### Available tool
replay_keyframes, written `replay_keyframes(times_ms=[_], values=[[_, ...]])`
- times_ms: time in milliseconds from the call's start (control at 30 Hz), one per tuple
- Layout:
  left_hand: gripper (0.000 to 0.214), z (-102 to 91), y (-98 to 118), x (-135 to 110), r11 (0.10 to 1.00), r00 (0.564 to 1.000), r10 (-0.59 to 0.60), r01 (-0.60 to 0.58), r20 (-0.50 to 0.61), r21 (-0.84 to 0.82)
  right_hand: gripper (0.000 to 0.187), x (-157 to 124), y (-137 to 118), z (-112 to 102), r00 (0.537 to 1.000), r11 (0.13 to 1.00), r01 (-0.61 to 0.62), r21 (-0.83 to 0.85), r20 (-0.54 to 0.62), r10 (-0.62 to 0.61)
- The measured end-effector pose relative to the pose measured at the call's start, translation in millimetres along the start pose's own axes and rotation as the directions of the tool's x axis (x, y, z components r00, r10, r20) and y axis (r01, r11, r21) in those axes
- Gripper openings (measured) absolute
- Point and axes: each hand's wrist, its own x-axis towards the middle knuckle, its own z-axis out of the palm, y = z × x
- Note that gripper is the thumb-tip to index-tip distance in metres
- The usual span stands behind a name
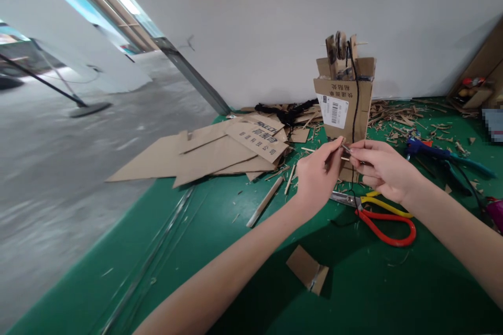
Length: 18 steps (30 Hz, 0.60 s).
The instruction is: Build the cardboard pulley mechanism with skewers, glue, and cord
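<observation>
My left hand (320,170) and my right hand (383,167) meet in front of a cardboard tower (342,102). The fingers of both are pinched closed around a small, thin, dark piece whose kind I cannot make out. A black cord (356,99) hangs from a wheel (341,46) between two upright pieces on top of the tower, then runs down past my fingertips. Below the hands lie scissors (387,217) with one red and one yellow handle. The tower's lower front is partly hidden by my hands.
Flat cardboard sheets (236,146) are stacked on the green table (220,235) at left. Near them lies a wooden stick (265,201). A folded cardboard scrap (306,268) sits in front. A blue glue gun (432,151) and cardboard shreds (393,118) are at right, before a white wall.
</observation>
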Motion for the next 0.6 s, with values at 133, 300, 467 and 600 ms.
replay_keyframes(times_ms=[133, 300, 467, 600], values=[[0.026, -0.1, 0, 0, 1.0, 1.0, -0.019, 0.019, 0.003, -0.023, 0.009, -3, 8, 1, 0.918, 0.713, 0.292, -0.637, -0.023, -0.396], [0.026, 3.6, -4, -2, 0.992, 1.0, 0.008, -0.009, -0.013, -0.125, 0.024, -10, 22, 6, 0.805, -0.018, 0.252, -0.967, 0.221, -0.55], [0.024, 9.0, -10, -4, 0.99, 0.999, 0.021, -0.027, -0.044, -0.135, 0.02, -10, 18, 7, 0.843, 0.141, 0.26, -0.955, 0.154, -0.515], [0.023, 9.9, -11, -4, 0.994, 0.995, 0.066, -0.072, -0.069, -0.083, 0.01, -4, 5, 5, 0.941, 0.718, 0.204, -0.666, -0.068, -0.33]])
